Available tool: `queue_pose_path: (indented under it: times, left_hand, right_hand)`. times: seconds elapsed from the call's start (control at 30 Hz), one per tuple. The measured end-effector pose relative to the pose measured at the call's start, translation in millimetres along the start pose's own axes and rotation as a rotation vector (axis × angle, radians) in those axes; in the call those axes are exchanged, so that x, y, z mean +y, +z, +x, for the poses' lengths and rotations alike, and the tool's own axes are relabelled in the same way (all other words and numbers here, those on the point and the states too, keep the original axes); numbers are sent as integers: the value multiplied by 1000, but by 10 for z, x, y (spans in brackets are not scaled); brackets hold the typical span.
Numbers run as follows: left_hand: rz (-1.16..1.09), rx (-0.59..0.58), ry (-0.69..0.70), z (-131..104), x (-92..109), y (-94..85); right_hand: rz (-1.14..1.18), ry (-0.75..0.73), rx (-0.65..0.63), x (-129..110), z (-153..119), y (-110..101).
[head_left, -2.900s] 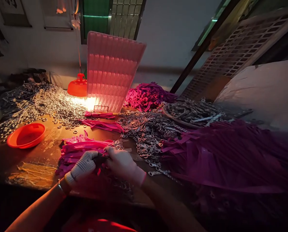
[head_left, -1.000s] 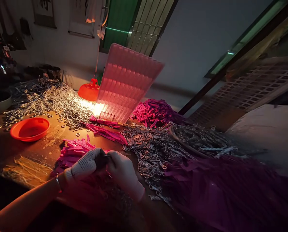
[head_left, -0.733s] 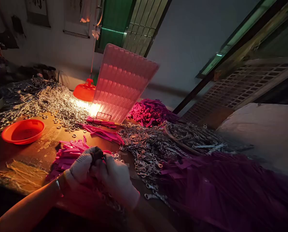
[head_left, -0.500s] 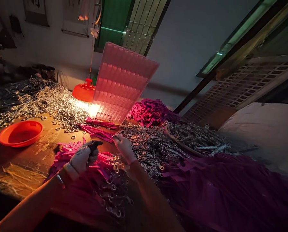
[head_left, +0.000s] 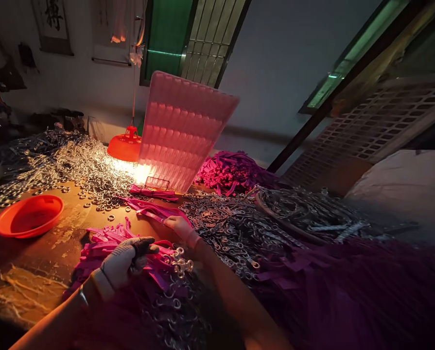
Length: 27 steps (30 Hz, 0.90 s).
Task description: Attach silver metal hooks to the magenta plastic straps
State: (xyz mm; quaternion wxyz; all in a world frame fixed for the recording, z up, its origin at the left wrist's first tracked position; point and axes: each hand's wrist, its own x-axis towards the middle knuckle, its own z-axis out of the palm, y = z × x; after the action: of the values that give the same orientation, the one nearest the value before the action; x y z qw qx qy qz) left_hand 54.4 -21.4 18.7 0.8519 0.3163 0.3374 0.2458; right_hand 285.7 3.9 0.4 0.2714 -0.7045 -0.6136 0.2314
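My left hand [head_left: 124, 262], in a white glove with dark fingertips, hovers over a heap of magenta straps [head_left: 104, 243] with metal snap hooks [head_left: 182, 262] at their ends. Its fingers are curled; what lies between them, if anything, is hidden. Farther forward, my gloved right hand [head_left: 181, 229] has its fingertips closed on the near edge of a flat bunch of magenta straps [head_left: 151, 208] lying on the table. Just right of that hand is a pile of metal hooks [head_left: 228, 228].
A red basin [head_left: 29, 216] stands at left. A red-shaded lamp [head_left: 125, 146] hangs over loose metal rings [head_left: 104, 187]. Behind my hands leans a ribbed pink panel [head_left: 188, 131]. More magenta straps lie in piles at the back [head_left: 232, 170] and at right [head_left: 334, 291].
The view has shifted slightly, so the table things sit lower. My right hand has moved a little along the flat strap bunch, fingers still at it. My left hand stays curled above the heap.
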Motion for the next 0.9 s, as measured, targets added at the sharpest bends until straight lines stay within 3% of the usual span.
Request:
queue_pose_path:
  times: [0.13, 0.23, 0.27, 0.37, 0.47, 0.53, 0.63, 0.7, 0.83, 0.9]
  left_hand:
    - [-192, -40, -130, 84, 44, -6]
    - [-242, -61, -104, 147, 145, -97]
    - [-227, -53, -77, 159, 183, -140]
    - [-187, -17, -20, 155, 293, -274]
    - [-158, -3, 9, 89, 390, -350]
    - [-141, -3, 55, 9, 438, -351]
    - [-105, -11, 149, -156, 438, -290]
    - [-3, -19, 215, -279, 370, -228]
    - [217, -7, 359, -474, 153, -121]
    - [255, 0, 402, -524, 69, -86]
  right_hand:
    - [152, -141, -167, -584, -585, -281]
    - [125, -320, -279, -968, -1215, -307]
    - [78, -347, -287, -1042, -1418, -263]
    - [-31, -235, -287, -1084, -1892, 7]
    - [-29, -229, -382, -1001, -2124, 328]
    - [2, -275, -462, -983, -2171, 452]
    - [55, -287, -449, -1042, -2083, 407]
    - [104, -271, -315, -1097, -1918, 270]
    - [63, -286, 166, -1145, -1533, 64]
    - [-67, -303, 221, -1161, -1435, 72]
